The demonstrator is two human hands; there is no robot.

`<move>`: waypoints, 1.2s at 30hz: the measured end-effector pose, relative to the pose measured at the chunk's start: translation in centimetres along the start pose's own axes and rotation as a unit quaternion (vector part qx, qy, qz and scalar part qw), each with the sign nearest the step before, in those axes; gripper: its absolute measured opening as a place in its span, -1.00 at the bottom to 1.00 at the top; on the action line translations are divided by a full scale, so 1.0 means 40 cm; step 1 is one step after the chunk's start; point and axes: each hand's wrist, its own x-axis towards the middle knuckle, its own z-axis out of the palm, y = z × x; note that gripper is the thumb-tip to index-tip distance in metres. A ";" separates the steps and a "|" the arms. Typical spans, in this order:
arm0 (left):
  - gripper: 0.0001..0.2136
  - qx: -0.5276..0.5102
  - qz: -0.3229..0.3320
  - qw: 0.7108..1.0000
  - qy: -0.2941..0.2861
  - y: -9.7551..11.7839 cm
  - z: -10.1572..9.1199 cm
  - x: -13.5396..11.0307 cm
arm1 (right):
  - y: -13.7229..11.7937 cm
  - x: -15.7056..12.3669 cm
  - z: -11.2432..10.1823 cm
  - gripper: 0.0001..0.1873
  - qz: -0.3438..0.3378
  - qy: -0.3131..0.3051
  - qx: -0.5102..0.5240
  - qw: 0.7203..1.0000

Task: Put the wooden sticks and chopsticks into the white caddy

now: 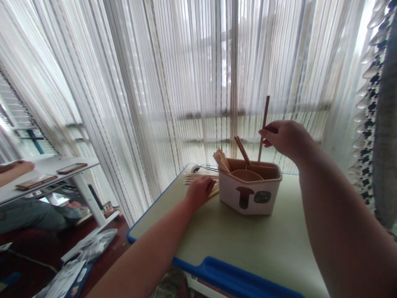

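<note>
On camera I see the right hand (279,134) pinching a brown stick (266,109), nearly upright at the rear of the box (228,194), near standing sticks (242,150). The left hand (199,192) partly hides loose sticks (192,178) (its grip I cannot tell); a metal utensil (196,168) lies beyond.

It looks like a shared workroom, with a blue-edged desk (248,238), a white table (46,168) and sheer curtains (192,62).

Print (264,194) on the container (228,192) label (260,199), seemingly too blurred for reading
</note>
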 end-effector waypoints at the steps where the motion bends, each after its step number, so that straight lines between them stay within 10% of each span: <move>1: -0.74 0.000 -0.002 1.000 -0.001 0.000 0.000 0.000 | 0.004 0.002 0.005 -0.77 0.007 -0.021 -0.001 1.000; 12: -0.74 -0.006 -0.008 1.000 -0.008 0.005 -0.001 0.002 | 0.032 0.016 0.037 -0.84 0.077 -0.200 -0.023 0.976; 21: -0.75 -0.005 -0.012 1.000 -0.018 0.004 0.002 0.005 | 0.054 0.020 0.076 -0.77 0.004 -0.262 -0.135 0.955; 36: -0.81 -0.002 -0.026 0.998 -0.055 0.000 0.004 -0.003 | 0.051 0.016 0.128 -0.54 -0.005 -0.297 -0.007 0.955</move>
